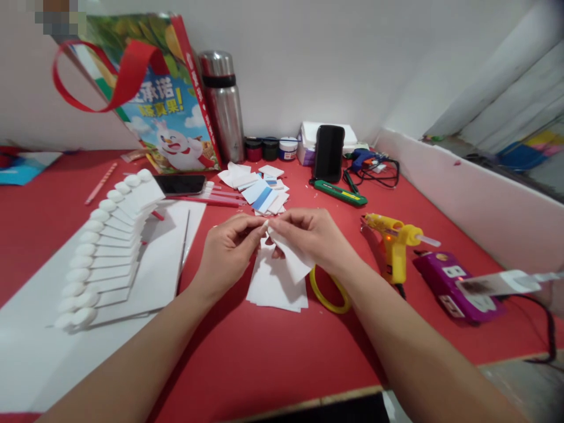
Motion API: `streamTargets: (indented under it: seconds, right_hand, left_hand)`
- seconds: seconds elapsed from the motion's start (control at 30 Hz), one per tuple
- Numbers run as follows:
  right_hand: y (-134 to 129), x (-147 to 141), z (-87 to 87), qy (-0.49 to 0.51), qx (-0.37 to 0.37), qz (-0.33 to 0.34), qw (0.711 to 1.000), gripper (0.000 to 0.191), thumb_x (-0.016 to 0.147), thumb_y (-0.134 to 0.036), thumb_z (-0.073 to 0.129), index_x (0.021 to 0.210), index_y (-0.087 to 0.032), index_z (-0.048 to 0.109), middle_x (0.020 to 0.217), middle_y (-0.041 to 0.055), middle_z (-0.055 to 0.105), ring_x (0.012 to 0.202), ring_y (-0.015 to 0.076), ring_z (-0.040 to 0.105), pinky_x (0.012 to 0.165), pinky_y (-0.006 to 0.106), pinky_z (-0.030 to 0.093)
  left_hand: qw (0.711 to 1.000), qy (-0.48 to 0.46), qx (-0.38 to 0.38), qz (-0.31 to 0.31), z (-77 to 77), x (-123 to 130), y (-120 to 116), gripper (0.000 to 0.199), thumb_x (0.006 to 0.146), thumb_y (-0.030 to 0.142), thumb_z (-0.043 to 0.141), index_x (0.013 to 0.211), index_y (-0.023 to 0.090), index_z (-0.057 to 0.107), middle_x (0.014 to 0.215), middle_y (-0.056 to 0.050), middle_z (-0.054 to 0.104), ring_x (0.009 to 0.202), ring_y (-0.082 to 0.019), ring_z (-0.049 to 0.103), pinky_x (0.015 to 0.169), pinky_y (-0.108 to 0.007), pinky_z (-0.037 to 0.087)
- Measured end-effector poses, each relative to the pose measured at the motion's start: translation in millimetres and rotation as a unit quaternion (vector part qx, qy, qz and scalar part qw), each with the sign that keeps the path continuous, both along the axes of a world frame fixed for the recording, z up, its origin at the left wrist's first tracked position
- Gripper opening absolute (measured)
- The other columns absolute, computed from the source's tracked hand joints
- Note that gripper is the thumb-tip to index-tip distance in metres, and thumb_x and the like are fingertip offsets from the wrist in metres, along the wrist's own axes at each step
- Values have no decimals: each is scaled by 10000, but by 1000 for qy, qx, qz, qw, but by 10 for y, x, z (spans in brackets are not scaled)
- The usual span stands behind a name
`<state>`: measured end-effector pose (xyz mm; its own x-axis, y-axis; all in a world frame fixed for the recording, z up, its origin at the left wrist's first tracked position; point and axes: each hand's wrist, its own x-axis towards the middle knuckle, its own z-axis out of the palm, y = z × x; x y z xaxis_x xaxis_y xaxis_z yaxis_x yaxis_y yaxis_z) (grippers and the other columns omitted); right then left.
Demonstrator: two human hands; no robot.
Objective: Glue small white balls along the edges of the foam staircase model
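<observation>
My left hand (231, 247) and my right hand (311, 238) meet at the middle of the table, fingertips pinched together on a small piece of white paper (298, 264). Its top edge is rolled or bunched between the fingers, and the rest hangs down below my right hand. Directly beneath lies a stack of white paper sheets (275, 288). A yellow ring (329, 299) sits partly hidden under my right wrist. Left of my left hand stands a curved stepped row of white card pieces (117, 249) edged with round white discs, on a white board.
A yellow glue gun (394, 238) with an orange light stands at right, beside a purple power strip (458, 288). Behind are card scraps (264, 194), a green cutter (339, 192), an upright phone (329, 153), a steel flask (224, 111), paint jars (270, 148) and a printed bag (171, 111).
</observation>
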<state>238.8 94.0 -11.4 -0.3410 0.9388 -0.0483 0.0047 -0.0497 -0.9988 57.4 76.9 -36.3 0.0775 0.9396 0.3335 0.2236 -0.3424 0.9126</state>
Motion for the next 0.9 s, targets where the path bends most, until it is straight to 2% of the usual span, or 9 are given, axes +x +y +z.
streamTargets:
  seconds: [0.07, 0.13, 0.27, 0.37, 0.5, 0.57, 0.63, 0.8, 0.9]
  right_hand:
    - [16, 2, 26, 69, -119, 8, 990, 367, 922, -476, 679, 809, -130, 719, 748, 102, 765, 569, 182, 720, 526, 269, 596]
    - [27, 2, 49, 102, -194, 12, 976, 396, 992, -444, 583, 827, -115, 727, 781, 139, 779, 577, 188, 729, 529, 274, 609]
    - [24, 0, 82, 100, -202, 25, 974, 358, 1013, -332, 563, 821, -107, 764, 668, 84, 737, 489, 108, 622, 479, 195, 541]
    - [18, 11, 73, 82, -167, 41, 982, 333, 927, -395, 689, 757, -123, 780, 515, 11, 617, 464, 83, 522, 435, 167, 443]
    - [27, 36, 12, 57, -92, 47, 993, 278, 791, -439, 815, 779, -162, 797, 671, 5, 677, 518, 63, 486, 469, 185, 384]
    - [30, 35, -19, 20, -45, 30, 998, 269, 801, -441, 801, 820, -173, 807, 747, 13, 703, 540, 65, 482, 490, 200, 372]
    - [21, 15, -38, -44, 15, -4, 999, 273, 833, -435, 767, 833, -166, 814, 717, 15, 696, 543, 77, 487, 508, 217, 371]
    - [-73, -92, -26, -187, 183, -115, 958, 257, 884, -329, 698, 723, -150, 789, 549, -1, 620, 509, 99, 479, 513, 247, 346]
    - [-137, -135, -9, -198, 230, -128, 944, 315, 907, -287, 661, 631, -151, 732, 534, -1, 603, 514, 103, 486, 525, 259, 344]
  left_hand:
    - [1000, -2, 0, 8, -24, 3, 5, 152, 920, 298, 702, 999, 203, 790, 864, -37, 741, 724, -148, 662, 686, -271, 528]
    - [1000, -8, 7, 19, -45, 1, 14, 148, 910, 302, 713, 991, 200, 786, 912, -50, 758, 793, -169, 690, 741, -287, 547]
    - [1000, -17, 4, 25, -54, -3, 25, 166, 910, 308, 712, 1003, 193, 787, 924, -59, 764, 763, -168, 696, 695, -281, 554]
    - [999, -24, 2, 22, -32, 5, 21, 169, 909, 308, 712, 999, 187, 790, 907, -53, 762, 684, -139, 663, 632, -257, 544]
    - [999, -35, -8, 22, 1, 20, 5, 171, 901, 303, 719, 1004, 183, 786, 883, -45, 759, 629, -119, 628, 588, -243, 534]
    - [999, -40, -21, 24, 7, 28, -6, 166, 897, 298, 723, 1000, 183, 784, 846, -38, 749, 628, -122, 627, 582, -244, 529]
    - [998, -46, -33, 32, 4, 40, -19, 157, 894, 287, 723, 994, 182, 783, 813, -30, 734, 624, -122, 624, 578, -242, 521]
    - [998, -36, 0, 58, -6, 103, -62, 144, 895, 266, 723, 1001, 192, 785, 876, -30, 730, 631, -112, 626, 598, -241, 533]
    - [995, 15, 66, 76, 9, 131, -93, 138, 924, 235, 686, 1013, 200, 785, 905, -30, 731, 645, -108, 633, 627, -240, 544]
